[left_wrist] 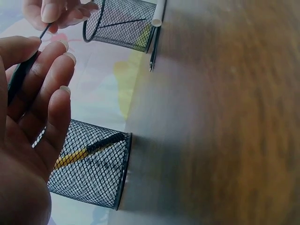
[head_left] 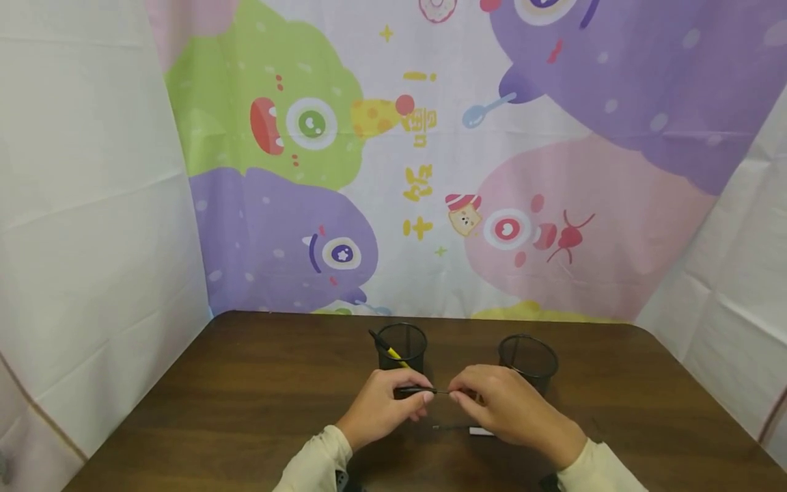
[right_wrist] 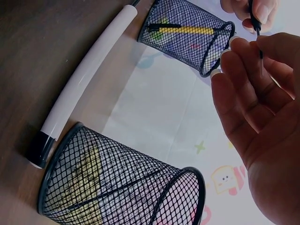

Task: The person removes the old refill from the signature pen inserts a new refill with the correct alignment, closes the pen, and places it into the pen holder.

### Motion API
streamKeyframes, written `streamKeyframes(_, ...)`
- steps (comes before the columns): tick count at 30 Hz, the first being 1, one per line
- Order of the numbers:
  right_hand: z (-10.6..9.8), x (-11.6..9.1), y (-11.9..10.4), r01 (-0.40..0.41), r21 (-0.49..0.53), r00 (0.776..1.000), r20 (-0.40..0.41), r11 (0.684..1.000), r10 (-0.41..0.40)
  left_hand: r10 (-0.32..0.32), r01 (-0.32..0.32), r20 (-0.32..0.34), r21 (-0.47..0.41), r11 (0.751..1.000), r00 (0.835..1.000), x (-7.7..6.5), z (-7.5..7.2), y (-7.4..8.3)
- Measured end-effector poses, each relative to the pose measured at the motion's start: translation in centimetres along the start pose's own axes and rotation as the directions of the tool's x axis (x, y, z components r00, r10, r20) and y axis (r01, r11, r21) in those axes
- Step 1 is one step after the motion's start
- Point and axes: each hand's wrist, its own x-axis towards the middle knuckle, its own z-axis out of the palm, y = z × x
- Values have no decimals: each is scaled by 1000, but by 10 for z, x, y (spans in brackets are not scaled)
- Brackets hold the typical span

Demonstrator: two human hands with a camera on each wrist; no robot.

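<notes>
In the head view, my left hand (head_left: 382,407) pinches a slim black pen-like piece (head_left: 417,389) between thumb and fingers. A thin dark rod (right_wrist: 261,54) runs out of its end, and my right hand (head_left: 513,406) pinches that rod between thumb and index finger. Both hands are above the table, close together, with the piece roughly level. On the table below lies a white pen barrel (right_wrist: 89,70) with a black end. Beside it is a thin dark pen refill (left_wrist: 154,54) with a metal tip. My right hand partly hides the barrel in the head view.
A black mesh pen cup (head_left: 413,336) stands behind my left hand, with a yellow-and-black pen (head_left: 392,352) leaning in it. Another mesh cup (head_left: 533,369) is behind my right hand. The brown table (head_left: 258,389) ends at a cartoon-printed curtain (head_left: 424,273).
</notes>
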Motion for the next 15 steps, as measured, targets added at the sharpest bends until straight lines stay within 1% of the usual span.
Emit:
streamKeyframes(6, 1, 0, 0, -3, 8, 1000, 13, 1000, 3, -18, 18, 1, 22, 1000, 1000, 3, 3, -24)
streamKeyframes(8, 1, 0, 0, -1, 11, 1000, 12, 1000, 1, -15, 15, 0, 24, 1000, 1000, 4, 3, -27)
streamKeyframes(12, 2, 0, 0, -1, 12, 1000, 8, 1000, 1, -2, 2, -1, 23, 1000, 1000, 4, 3, -27)
streamKeyframes(15, 2, 0, -1, -6, 10, 1000, 11, 1000, 6, 1, -1, -2, 23, 1000, 1000, 2, 3, -19)
